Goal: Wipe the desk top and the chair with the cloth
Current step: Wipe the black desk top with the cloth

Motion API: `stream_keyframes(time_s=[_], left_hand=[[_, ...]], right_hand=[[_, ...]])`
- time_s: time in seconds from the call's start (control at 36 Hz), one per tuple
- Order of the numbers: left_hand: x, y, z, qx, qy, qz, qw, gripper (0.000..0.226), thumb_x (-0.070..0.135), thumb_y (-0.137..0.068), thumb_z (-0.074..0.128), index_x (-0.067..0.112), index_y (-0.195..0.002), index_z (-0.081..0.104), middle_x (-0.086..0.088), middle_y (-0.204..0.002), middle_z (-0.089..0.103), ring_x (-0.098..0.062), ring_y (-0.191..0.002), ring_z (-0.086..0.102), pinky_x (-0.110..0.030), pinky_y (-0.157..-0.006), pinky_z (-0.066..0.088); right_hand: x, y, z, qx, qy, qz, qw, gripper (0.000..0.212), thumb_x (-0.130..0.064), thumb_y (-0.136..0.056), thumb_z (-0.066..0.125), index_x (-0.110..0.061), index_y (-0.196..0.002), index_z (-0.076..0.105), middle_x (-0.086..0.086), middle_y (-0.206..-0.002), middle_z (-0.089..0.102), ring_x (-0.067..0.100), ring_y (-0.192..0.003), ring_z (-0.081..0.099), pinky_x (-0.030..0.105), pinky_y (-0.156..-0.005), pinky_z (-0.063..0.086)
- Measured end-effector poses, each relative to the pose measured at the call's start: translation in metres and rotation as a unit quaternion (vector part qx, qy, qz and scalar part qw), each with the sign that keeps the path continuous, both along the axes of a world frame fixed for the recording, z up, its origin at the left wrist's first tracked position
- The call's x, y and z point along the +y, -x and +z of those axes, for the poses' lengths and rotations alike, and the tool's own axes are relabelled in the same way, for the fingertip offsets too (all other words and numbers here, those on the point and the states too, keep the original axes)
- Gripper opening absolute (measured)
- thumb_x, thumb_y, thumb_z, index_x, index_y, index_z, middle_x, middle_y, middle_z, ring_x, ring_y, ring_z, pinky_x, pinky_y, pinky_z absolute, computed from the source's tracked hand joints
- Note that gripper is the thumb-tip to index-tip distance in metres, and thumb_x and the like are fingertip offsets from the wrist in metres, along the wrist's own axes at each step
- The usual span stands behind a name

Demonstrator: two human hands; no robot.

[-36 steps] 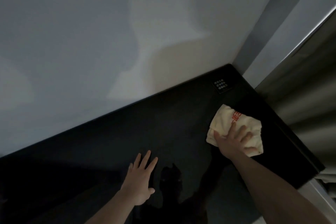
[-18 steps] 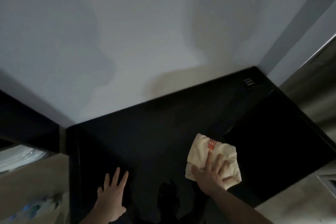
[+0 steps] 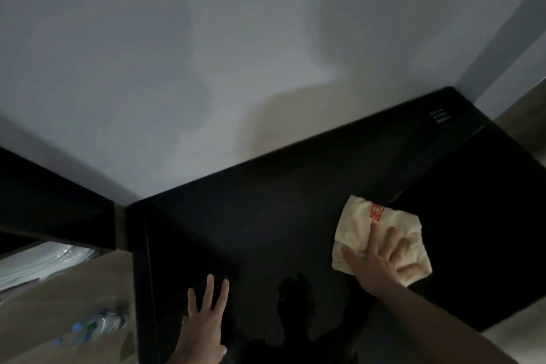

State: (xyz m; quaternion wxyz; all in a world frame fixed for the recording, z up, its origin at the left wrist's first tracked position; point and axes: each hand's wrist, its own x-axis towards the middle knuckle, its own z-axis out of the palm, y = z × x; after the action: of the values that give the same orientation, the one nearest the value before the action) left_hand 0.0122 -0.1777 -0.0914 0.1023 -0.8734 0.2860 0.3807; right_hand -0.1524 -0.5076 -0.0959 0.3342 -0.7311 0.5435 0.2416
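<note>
**Black desk top under a pale wall, cloth pressed flat on its right half**

Dim light lies over a glossy black desk top (image 3: 266, 230), which fills the lower middle of the head view and is set against a pale wall (image 3: 236, 53). Nearest the camera, at the bottom edge, the left hand (image 3: 204, 331) is laid palm down on the desk top near its left edge, with the fingers straight and spread; nothing is held in it. Just to its right, a dark reflection of the person is seen in the shiny surface. Farther in and to the right, the right hand (image 3: 381, 260) is pressed down on a cream cloth (image 3: 366, 221), its fingers spread flat over the fabric rather than curled round it. The cloth is folded into a rough square, carries red printed marks near its far edge, and lies on the right half of the desk top, well apart from the left hand. Beyond the cloth, near the far right corner of the desk, a small label with white print (image 3: 440, 117) is seen; its text is too small to be read. To the left of the desk, lower down, a wooden floor (image 3: 59, 304) is visible, with blurred plastic bottles (image 3: 94, 325) lying on it.
</note>
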Motion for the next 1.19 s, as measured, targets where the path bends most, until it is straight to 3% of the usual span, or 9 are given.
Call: stream_keyframes(time_s=[0.08,0.14,0.33,0.5,0.81,0.94,1.03,1.11,1.19], left_hand=[[0.002,-0.001,0.007,-0.01,0.022,-0.004,1.0,0.129,0.033,-0.084,0.08,0.04,-0.148,-0.032,0.008,-0.153,-0.045,-0.04,-0.154,-0.012,-0.032,-0.105,0.051],[0.004,-0.002,0.01,-0.006,0.036,-0.006,0.999,0.128,0.033,-0.083,0.08,0.04,-0.153,-0.027,0.009,-0.155,-0.042,-0.039,-0.154,-0.011,-0.028,-0.1,0.053],[0.012,-0.014,0.02,0.044,0.05,0.001,0.998,0.113,0.025,-0.088,0.076,0.037,-0.16,-0.01,0.011,-0.165,-0.028,-0.035,-0.156,-0.009,-0.033,-0.113,0.043],[0.058,-0.029,0.029,0.067,0.1,-0.013,0.993,0.095,0.028,-0.09,0.069,0.029,-0.163,0.008,0.012,-0.169,-0.006,-0.023,-0.156,0.005,-0.036,-0.123,0.025],[0.224,-0.036,0.039,0.033,0.144,-0.029,0.989,0.091,0.021,-0.082,0.056,0.024,-0.161,0.011,0.007,-0.168,0.005,-0.022,-0.147,0.024,-0.031,-0.114,0.034],[0.256,-0.039,0.055,0.007,0.156,-0.068,0.985,0.09,0.016,-0.08,0.052,0.022,-0.161,0.013,0.009,-0.167,0.001,-0.022,-0.149,0.02,-0.027,-0.116,0.03],[0.246,-0.036,0.059,0.0,0.171,-0.079,0.982,0.087,0.017,-0.083,0.052,0.023,-0.161,0.015,0.005,-0.168,0.0,-0.022,-0.151,0.015,-0.027,-0.118,0.027],[0.217,-0.021,0.06,0.006,0.188,-0.096,0.978,0.082,0.022,-0.089,0.057,0.024,-0.161,0.017,0.003,-0.169,0.0,-0.023,-0.154,0.009,-0.03,-0.122,0.023],[0.181,0.002,0.059,0.014,0.216,-0.141,0.966,0.08,0.035,-0.092,0.058,0.031,-0.161,0.016,0.005,-0.167,0.0,-0.024,-0.155,0.007,-0.035,-0.125,0.019]], right_hand=[[-0.002,-0.004,0.0,0.0,0.006,-0.004,1.0,0.106,-0.086,-0.086,0.031,-0.039,-0.145,-0.044,0.004,-0.152,-0.052,0.034,-0.14,-0.048,0.072,-0.112,-0.019],[0.0,-0.006,0.0,0.01,0.019,-0.011,1.0,0.106,-0.086,-0.086,0.031,-0.039,-0.147,-0.041,0.004,-0.155,-0.049,0.035,-0.142,-0.046,0.074,-0.113,-0.014],[0.034,-0.012,-0.002,0.011,0.042,-0.035,0.998,0.102,-0.085,-0.087,0.027,-0.037,-0.15,-0.036,0.005,-0.158,-0.045,0.034,-0.143,-0.044,0.075,-0.113,-0.013],[0.126,-0.017,-0.001,-0.013,0.042,-0.029,0.999,0.099,-0.081,-0.091,0.028,-0.036,-0.148,-0.04,0.005,-0.156,-0.048,0.033,-0.14,-0.048,0.073,-0.113,-0.017],[0.386,-0.058,0.018,-0.044,-0.021,0.029,0.998,0.099,-0.073,-0.095,0.033,-0.028,-0.153,-0.034,0.012,-0.152,-0.05,0.041,-0.139,-0.046,0.077,-0.108,-0.019],[0.421,-0.055,0.025,-0.065,-0.039,0.068,0.995,0.105,-0.07,-0.091,0.046,-0.033,-0.155,-0.029,0.007,-0.151,-0.05,0.038,-0.141,-0.045,0.07,-0.102,-0.028],[0.408,-0.039,0.037,-0.107,-0.048,0.062,0.991,0.099,-0.057,-0.089,0.059,-0.037,-0.162,-0.006,0.001,-0.167,-0.029,0.032,-0.152,-0.028,0.067,-0.119,-0.005],[0.392,-0.014,0.051,-0.176,-0.019,0.007,0.984,0.091,-0.045,-0.091,0.062,-0.03,-0.163,0.008,-0.001,-0.171,-0.002,0.026,-0.157,0.008,0.044,-0.122,0.027],[0.377,0.014,0.052,-0.196,0.024,-0.027,0.98,0.09,-0.046,-0.089,0.064,-0.03,-0.162,0.013,-0.005,-0.168,0.006,0.024,-0.153,0.015,0.039,-0.121,0.031]])
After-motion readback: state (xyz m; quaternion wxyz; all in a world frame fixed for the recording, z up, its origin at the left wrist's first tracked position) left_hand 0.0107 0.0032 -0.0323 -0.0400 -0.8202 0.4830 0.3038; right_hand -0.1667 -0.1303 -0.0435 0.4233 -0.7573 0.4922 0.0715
